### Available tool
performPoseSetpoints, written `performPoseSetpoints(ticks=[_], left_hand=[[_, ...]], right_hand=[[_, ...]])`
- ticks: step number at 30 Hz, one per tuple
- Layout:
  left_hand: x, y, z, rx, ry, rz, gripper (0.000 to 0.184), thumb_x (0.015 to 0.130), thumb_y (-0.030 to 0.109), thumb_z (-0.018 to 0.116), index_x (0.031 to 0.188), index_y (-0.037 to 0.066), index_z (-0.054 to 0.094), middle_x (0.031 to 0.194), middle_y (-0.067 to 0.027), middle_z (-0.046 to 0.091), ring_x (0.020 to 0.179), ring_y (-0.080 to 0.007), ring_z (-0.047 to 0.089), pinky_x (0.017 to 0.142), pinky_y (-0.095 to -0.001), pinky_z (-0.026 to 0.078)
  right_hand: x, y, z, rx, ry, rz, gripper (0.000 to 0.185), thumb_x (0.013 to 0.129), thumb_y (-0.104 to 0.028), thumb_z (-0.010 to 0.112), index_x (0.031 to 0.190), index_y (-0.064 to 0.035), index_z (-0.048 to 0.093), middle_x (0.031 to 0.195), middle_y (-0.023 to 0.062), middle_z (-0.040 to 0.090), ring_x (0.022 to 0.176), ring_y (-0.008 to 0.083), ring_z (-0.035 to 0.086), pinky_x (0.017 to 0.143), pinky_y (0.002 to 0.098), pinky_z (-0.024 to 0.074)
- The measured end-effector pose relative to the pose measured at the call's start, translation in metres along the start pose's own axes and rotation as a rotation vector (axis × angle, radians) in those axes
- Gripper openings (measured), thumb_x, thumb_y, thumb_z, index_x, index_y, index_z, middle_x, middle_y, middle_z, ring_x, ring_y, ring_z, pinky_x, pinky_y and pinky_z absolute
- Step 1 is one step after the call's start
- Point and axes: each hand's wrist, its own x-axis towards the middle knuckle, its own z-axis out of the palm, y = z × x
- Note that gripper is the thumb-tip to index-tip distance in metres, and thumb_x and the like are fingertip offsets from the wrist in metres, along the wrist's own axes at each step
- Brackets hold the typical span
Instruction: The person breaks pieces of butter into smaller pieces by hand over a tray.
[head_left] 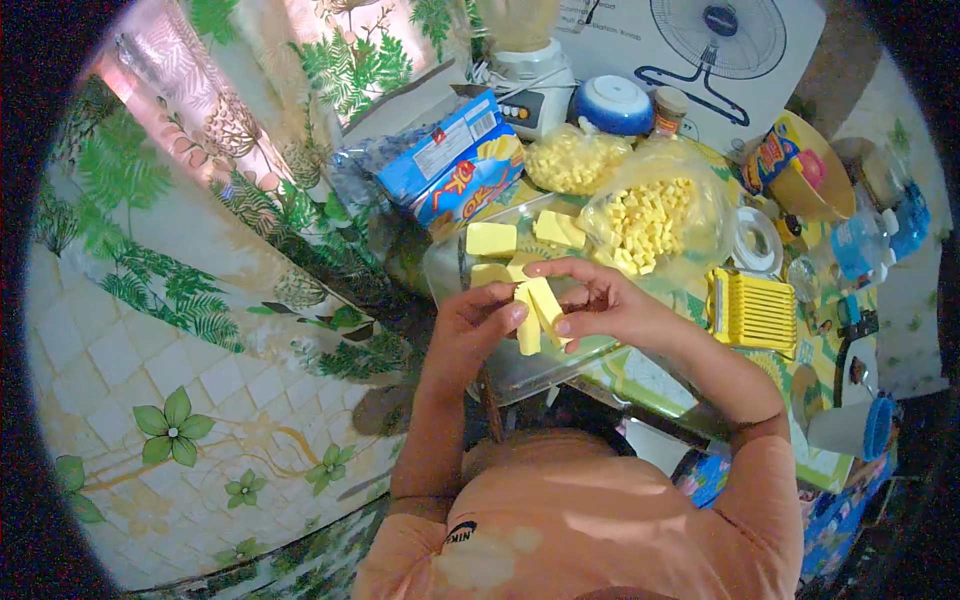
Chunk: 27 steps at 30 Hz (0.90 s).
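Two pale yellow slabs, which look like cheese, are held up over a clear plastic tray (440, 265). My left hand (475, 318) pinches the left slab (527, 335) between thumb and fingers. My right hand (612, 302) grips the right slab (546, 305), which leans against the other. Behind my hands, a yellow block (491, 239) and another block (558, 230) lie in the tray, with more pieces partly hidden by my fingers. A clear bag of small yellow cubes (648, 222) stands just beyond my right hand.
A second bag of cubes (577, 162), a blue box (455, 160) and a blender (535, 90) stand at the back. To the right are a yellow slicer (755, 312), white tape roll (757, 240), tan bowl (825, 185), water bottle (860, 245) and cup (840, 432). A curtain hangs left.
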Motion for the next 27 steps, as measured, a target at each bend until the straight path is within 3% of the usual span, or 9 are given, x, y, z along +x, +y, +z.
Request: performPoseSetpoints(ticks=[3,6,9,12,18,21,24,27], left_hand=[[0.000,0.000,-0.001,0.053,0.032,-0.019,0.023,0.081,0.009,0.061,0.101,-0.003,0.060,0.091,-0.0065,0.063,0.079,-0.0125,0.060,0.068,-0.0278,0.051],[0.003,0.003,0.003,-0.082,0.047,0.007,0.023,0.081,0.007,0.058,0.101,-0.004,0.060,0.091,-0.0077,0.063,0.077,-0.0133,0.061,0.065,-0.0275,0.053],[0.007,-0.004,-0.003,-0.189,0.107,0.041,0.021,0.081,0.005,0.056,0.100,-0.004,0.060,0.090,-0.0086,0.063,0.073,-0.0138,0.061,0.063,-0.0272,0.053],[0.007,0.002,-0.007,-0.180,0.182,0.077,0.022,0.080,0.004,0.056,0.101,-0.002,0.060,0.087,-0.0077,0.061,0.072,-0.0134,0.060,0.064,-0.0282,0.054],[0.007,0.005,-0.009,-0.219,0.242,0.127,0.022,0.078,0.001,0.057,0.100,0.000,0.058,0.082,-0.0065,0.059,0.073,-0.0137,0.060,0.067,-0.0295,0.056],[0.006,0.003,-0.008,-0.226,0.204,0.137,0.022,0.077,-0.001,0.058,0.099,0.000,0.057,0.083,-0.0077,0.059,0.075,-0.0149,0.060,0.068,-0.0296,0.056],[0.006,0.001,0.002,-0.209,0.198,0.179,0.024,0.076,-0.001,0.060,0.100,0.000,0.057,0.085,-0.0088,0.060,0.078,-0.0164,0.061,0.069,-0.0293,0.055],[0.002,0.002,0.014,-0.200,0.153,0.106,0.025,0.076,-0.002,0.061,0.100,-0.001,0.057,0.090,-0.0101,0.062,0.081,-0.0170,0.062,0.071,-0.0291,0.053]], right_hand=[[0.002,-0.001,0.002,0.044,0.040,0.019,0.059,0.081,-0.009,0.062,0.133,-0.0076,0.035,0.090,0.0053,0.063,0.074,0.0094,0.058,0.064,0.0233,0.0484],[0.001,-0.002,0.005,0.034,0.133,-0.007,0.053,0.081,-0.011,0.063,0.128,-0.0066,0.039,0.092,0.0063,0.062,0.076,0.0105,0.058,0.064,0.0236,0.0484],[0.004,0.018,-0.008,-0.152,0.176,0.037,0.046,0.080,-0.014,0.065,0.120,-0.0052,0.043,0.090,0.0063,0.060,0.077,0.0109,0.057,0.063,0.0248,0.0481],[-0.001,0.010,-0.008,-0.659,0.131,0.116,0.043,0.079,-0.020,0.067,0.113,-0.0049,0.046,0.087,0.0070,0.059,0.075,0.0137,0.058,0.064,0.0282,0.0481],[-0.002,0.011,-0.002,-0.974,-0.056,0.180,0.055,0.075,-0.030,0.070,0.120,-0.0062,0.047,0.096,0.0116,0.057,0.075,0.0195,0.058,0.070,0.0304,0.0473],[-0.007,0.017,-0.003,-1.254,0.058,-0.064,0.058,0.076,-0.032,0.069,0.122,-0.0067,0.047,0.106,0.0111,0.054,0.081,0.0197,0.057,0.073,0.0303,0.0465],[-0.005,0.002,0.007,-0.870,0.209,-0.096,0.051,0.078,-0.026,0.069,0.120,-0.0050,0.049,0.113,0.0091,0.051,0.090,0.0158,0.056,0.075,0.0291,0.0463],[-0.002,0.006,0.013,-0.310,0.310,-0.150,0.039,0.079,-0.023,0.067,0.111,-0.0033,0.055,0.101,0.0043,0.057,0.082,0.0112,0.055,0.069,0.0248,0.0460]])
